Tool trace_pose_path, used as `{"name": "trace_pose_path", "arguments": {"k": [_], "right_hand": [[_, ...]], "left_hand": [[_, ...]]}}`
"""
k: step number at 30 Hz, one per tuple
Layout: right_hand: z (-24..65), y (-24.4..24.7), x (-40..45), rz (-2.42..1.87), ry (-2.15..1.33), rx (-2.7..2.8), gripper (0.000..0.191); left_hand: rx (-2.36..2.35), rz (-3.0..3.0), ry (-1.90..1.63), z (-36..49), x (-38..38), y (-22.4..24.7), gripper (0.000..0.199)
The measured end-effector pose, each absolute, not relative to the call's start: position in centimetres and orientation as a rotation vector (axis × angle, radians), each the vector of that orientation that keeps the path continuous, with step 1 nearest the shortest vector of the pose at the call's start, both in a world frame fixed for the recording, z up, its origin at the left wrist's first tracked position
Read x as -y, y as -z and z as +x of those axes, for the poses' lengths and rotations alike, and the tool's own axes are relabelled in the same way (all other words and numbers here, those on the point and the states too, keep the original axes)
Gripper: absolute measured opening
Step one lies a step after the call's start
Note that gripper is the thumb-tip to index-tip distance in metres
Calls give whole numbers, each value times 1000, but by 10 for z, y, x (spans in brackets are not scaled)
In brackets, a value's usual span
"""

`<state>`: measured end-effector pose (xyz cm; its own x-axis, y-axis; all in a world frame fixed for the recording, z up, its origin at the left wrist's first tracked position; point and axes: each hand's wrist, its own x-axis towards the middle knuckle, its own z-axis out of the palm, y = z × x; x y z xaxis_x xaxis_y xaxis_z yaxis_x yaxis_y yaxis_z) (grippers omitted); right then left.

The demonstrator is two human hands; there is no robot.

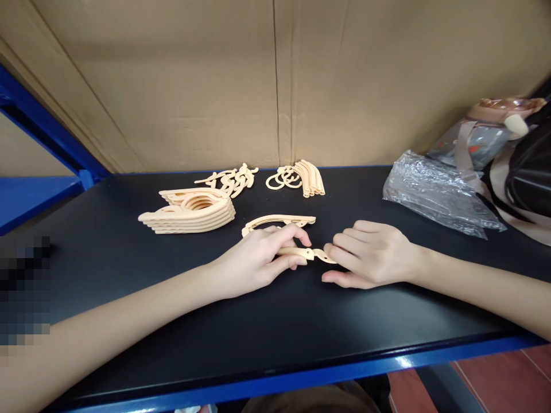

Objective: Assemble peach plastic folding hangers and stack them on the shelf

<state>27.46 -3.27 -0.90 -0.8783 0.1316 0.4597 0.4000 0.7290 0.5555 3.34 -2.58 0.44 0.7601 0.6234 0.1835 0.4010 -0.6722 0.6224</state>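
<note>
Between thumb and fingers, my left hand (253, 258) grips a cream plastic hanger arm (301, 253) with a hole near its end. My right hand (374, 255) is closed on a small curved hanger piece (322, 256), whose holed tip meets or nearly meets that end; I cannot tell whether they are joined. The rest of the small piece is hidden under my right fingers. Just behind my left hand lies another curved cream hanger part (279, 219), partly covered by the hand.
At the left stands a stack of cream hanger parts (189, 221). Behind it are loose small pieces (235, 180); rings (284, 179) and a bundle of arms (309, 179) lie right of them. Clear plastic bag (434, 192), bottle (477, 137) and black bag (527, 172) occupy the right.
</note>
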Motion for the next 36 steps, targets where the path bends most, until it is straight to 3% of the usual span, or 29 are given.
{"name": "trace_pose_path", "arguments": {"k": [25,31,36], "right_hand": [[274,8,32,-409,994,2549,33],[272,3,32,-472,935,2587,32],[273,4,27,-543,765,2619,34]], "left_hand": [[-708,2415,-545,32,25,0,16],[-789,2596,-665,32,27,-3,24],[-1071,2534,-839,30,21,-6,17]]}}
